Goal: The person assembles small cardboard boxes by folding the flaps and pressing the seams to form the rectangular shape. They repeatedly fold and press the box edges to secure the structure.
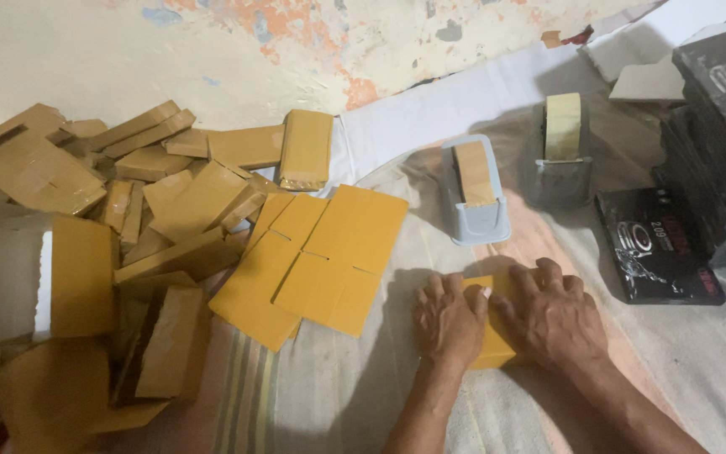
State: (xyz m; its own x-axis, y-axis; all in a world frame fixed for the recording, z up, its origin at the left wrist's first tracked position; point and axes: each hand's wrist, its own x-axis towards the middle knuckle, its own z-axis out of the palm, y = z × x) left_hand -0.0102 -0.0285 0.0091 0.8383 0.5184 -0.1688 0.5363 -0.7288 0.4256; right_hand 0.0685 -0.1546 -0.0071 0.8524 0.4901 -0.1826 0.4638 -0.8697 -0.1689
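A small yellow carton (491,336) lies on the striped cloth (329,395), mostly hidden under both palms. The left hand (449,324) and right hand (552,315) press flat on it side by side, fingers (548,273) spread narrow and pointing away. Flat yellow blanks (313,256) lie near on the left, two tape dispensers (474,193) stand beyond, and black boxes (657,244) crowd the right.
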